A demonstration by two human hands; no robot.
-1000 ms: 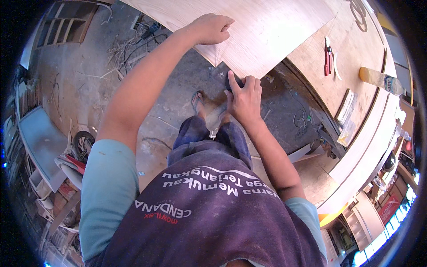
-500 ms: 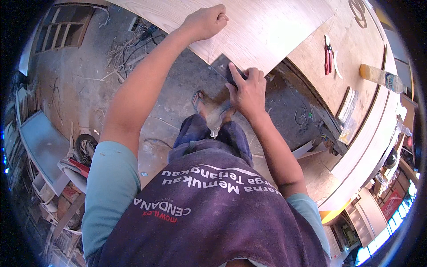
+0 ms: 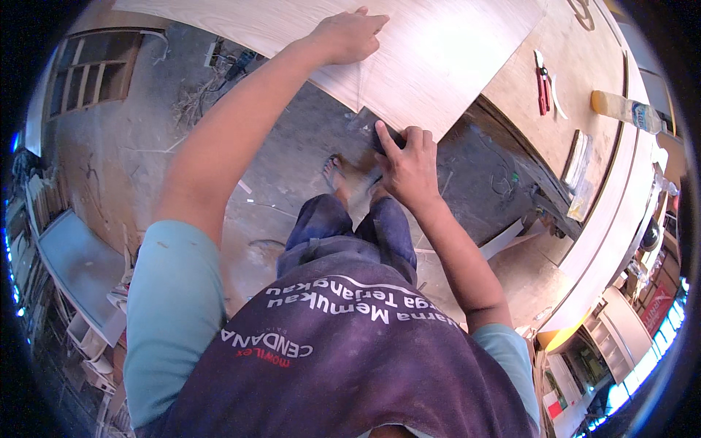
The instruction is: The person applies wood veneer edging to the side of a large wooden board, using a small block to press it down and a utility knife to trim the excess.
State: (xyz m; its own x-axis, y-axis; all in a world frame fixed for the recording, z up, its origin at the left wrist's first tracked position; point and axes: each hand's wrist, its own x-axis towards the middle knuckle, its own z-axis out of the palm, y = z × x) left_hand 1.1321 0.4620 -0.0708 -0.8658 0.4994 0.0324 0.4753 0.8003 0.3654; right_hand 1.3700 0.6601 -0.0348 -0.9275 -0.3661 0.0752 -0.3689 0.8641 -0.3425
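Observation:
A pale wood-grain panel (image 3: pixel 431 66) spans the top of the view, its near edge toward me. My right hand (image 3: pixel 412 164) is closed on a dark block with a flat grey front (image 3: pixel 395 136), index finger laid along it, at the panel's near edge. My left hand (image 3: pixel 349 38) rests over the panel farther left. Its fingers are loosely apart, with nothing visible in them. Between my hands a thin line, like a strip or crease, runs to the panel's near edge.
To the right, a workbench (image 3: pixel 577 73) carries red-handled cutters (image 3: pixel 542 87), a curved white strip (image 3: pixel 557 98), a bottle (image 3: pixel 626 112) of yellowish liquid and a flat packet (image 3: pixel 577 164). Wood scraps and cables (image 3: pixel 237 66) lie on the floor. A blue-grey panel (image 3: pixel 77 255) leans at left.
My left hand has loosened from a fist and its fingers have spread. My right hand has drawn slightly toward me with the dark block. The view has shifted a little.

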